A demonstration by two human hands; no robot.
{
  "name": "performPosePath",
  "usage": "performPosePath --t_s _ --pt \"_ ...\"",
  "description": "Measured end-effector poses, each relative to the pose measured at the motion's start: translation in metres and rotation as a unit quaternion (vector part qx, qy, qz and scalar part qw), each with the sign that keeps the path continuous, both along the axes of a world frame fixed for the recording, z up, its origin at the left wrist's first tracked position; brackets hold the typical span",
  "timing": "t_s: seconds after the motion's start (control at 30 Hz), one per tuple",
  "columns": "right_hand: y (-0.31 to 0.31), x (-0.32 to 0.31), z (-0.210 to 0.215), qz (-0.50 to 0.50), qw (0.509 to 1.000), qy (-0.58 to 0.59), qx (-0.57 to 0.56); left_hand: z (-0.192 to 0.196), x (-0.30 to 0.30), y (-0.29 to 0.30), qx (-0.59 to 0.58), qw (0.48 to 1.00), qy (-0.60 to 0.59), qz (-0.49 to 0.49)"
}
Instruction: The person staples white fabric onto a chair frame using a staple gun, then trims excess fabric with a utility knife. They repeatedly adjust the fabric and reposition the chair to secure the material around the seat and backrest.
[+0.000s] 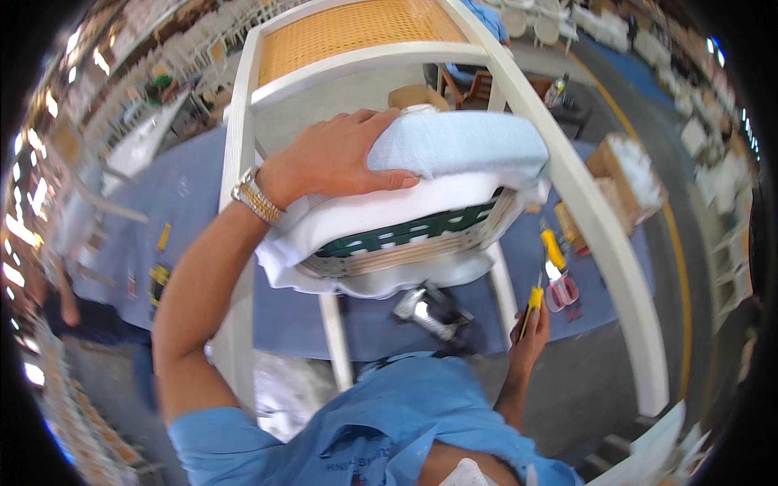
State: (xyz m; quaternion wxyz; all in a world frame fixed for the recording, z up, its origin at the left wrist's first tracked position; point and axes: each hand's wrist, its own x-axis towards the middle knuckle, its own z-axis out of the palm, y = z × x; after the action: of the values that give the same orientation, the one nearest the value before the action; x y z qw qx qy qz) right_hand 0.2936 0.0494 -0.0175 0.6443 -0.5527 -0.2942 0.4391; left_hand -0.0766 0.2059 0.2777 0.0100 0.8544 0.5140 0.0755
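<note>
My left hand [336, 158] is closed on the edge of an upholstered chair seat [466, 146], fingers over the top and thumb along the front. Pale blue fabric covers the seat; white lining hangs loose below it, and dark green webbing [405, 235] shows in its tilted underside. Around the seat stands a white wooden chair frame [592, 202] with a woven cane panel [356, 36]. Low on the right, my right hand [528, 336] is wrapped round the yellow handle of a screwdriver [535, 301], its shaft pointing away from me.
On the blue-covered table [308, 312] lie a silver and black power tool [433, 312], red-handled scissors [562, 292], a yellow-handled tool [553, 247] and a yellow-black tool [158, 279]. A cardboard box [624, 178] stands at right. Another person's arm [66, 296] shows at left.
</note>
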Motion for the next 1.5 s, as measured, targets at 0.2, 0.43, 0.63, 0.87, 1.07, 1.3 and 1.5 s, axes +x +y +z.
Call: performPosePath --t_s 0.2,0.43,0.63,0.87,1.07,1.3,1.5 --pt "0.038 -0.086 0.045 0.118 0.937 -0.174 0.28 -0.004 0.012 -0.007 0.026 0.999 0.033 0.03" --pt "0.076 -0.115 0.093 0.156 0.873 -0.262 0.38 -0.001 0.019 -0.005 0.023 0.998 0.038 0.047" --pt "0.077 -0.129 0.078 0.095 0.886 -0.274 0.361 0.003 0.024 -0.01 0.001 0.998 0.029 0.06" --pt "0.07 -0.128 0.086 0.078 0.892 -0.296 0.333 0.0 0.021 -0.008 0.012 0.998 0.033 0.055" --pt "0.065 -0.121 0.097 0.059 0.881 -0.337 0.327 -0.001 0.021 -0.004 -0.001 0.999 0.02 0.05" --pt "0.063 -0.118 0.106 0.068 0.879 -0.344 0.322 -0.001 0.016 -0.007 0.014 0.998 0.027 0.049" --pt "0.067 -0.114 0.107 0.045 0.857 -0.379 0.346 -0.003 0.018 -0.006 0.02 0.998 0.024 0.05"
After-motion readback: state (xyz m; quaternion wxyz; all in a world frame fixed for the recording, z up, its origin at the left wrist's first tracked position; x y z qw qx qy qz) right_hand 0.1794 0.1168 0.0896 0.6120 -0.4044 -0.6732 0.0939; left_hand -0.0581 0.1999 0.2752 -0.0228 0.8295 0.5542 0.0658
